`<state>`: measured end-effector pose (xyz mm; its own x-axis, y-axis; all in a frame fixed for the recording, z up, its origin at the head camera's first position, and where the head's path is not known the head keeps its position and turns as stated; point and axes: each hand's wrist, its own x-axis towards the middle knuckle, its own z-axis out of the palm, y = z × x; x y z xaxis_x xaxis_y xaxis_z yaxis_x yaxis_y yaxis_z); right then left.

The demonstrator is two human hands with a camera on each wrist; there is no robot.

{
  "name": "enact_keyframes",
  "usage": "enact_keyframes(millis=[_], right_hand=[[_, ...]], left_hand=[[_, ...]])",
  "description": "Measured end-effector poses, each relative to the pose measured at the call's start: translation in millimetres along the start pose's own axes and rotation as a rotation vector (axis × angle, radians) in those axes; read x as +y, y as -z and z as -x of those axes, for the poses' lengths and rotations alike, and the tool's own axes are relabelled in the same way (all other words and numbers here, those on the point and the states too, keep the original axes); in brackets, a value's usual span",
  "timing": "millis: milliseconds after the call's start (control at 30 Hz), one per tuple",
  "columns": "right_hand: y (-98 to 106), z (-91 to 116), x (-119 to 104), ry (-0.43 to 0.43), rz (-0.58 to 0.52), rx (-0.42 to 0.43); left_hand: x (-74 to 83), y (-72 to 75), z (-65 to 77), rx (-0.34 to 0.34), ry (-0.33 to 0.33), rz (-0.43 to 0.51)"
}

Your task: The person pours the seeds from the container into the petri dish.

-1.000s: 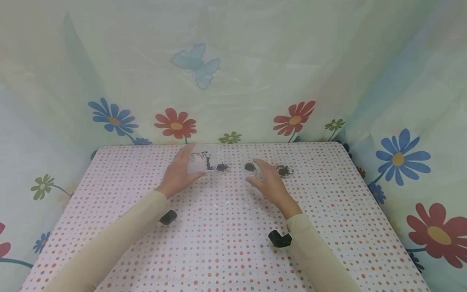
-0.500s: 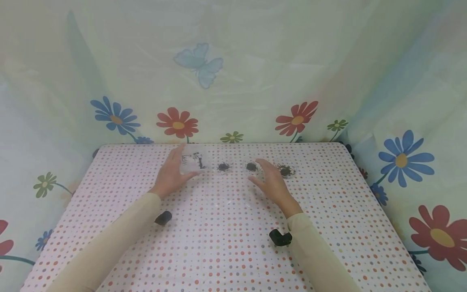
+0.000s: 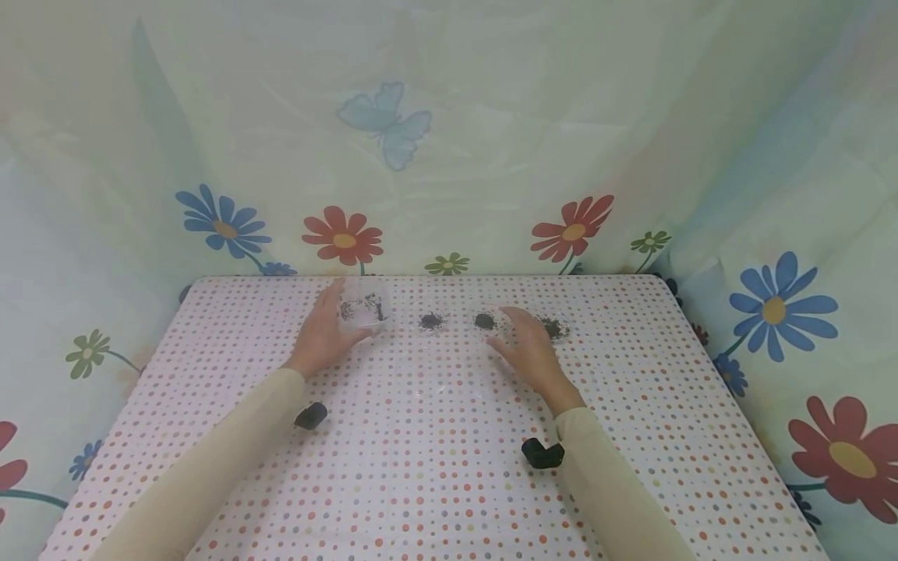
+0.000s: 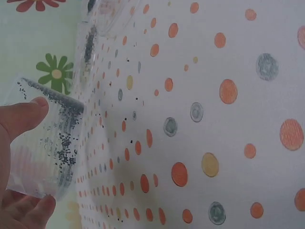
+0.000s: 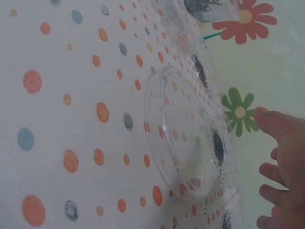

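Observation:
My left hand (image 3: 321,333) holds a clear plastic container (image 4: 62,148) at the back left of the table, thumb on one side and fingers on the other. Black granules lie along its bottom and cling to its wall. My right hand (image 3: 535,358) hovers with fingers spread and thumb apart, holding nothing. Close to it are two dark heaps of granules, one left of its fingertips (image 3: 485,321) and one partly hidden behind it (image 3: 556,329). A third dark heap (image 3: 431,321) sits between the hands. Clear plastic surrounds the heaps in the right wrist view.
A clear round lid-like piece (image 5: 164,138) lies on the dotted tabletop (image 3: 421,483), in front of the heaps. Stray black grains dot the cloth. A flowered curtain (image 3: 477,156) stands behind the table's back edge. Black wrist-worn pieces (image 3: 542,453) project from the sleeves.
My left hand has moved left with the clear container, away from the middle heap. The right hand has shifted slightly to the right and stays empty.

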<state>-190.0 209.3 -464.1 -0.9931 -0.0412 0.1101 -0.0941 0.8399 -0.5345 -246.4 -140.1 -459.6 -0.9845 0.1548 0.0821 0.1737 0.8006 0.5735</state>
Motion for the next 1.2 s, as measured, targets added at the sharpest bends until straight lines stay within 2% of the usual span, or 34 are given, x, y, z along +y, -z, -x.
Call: enact_keyframes(millis=[200,400,900,1200], right_hand=[[-2,-5,7,-0.017,0.032,-0.018],[-2,-10,10,-0.036,0.083,-0.03],[-8,-13,18,-0.082,0.078,-0.049],[-12,-15,22,-0.088,0.07,-0.06]], left_hand=[[-6.6,-1.9,-2.8,-0.02,0.04,0.027],[-12.0,-3.9,-5.3,-0.005,0.069,0.066],[-25.0,-7.6,-2.9,-0.036,0.139,0.085],[-30.8,-8.2,-2.6,-0.068,0.152,0.083]])
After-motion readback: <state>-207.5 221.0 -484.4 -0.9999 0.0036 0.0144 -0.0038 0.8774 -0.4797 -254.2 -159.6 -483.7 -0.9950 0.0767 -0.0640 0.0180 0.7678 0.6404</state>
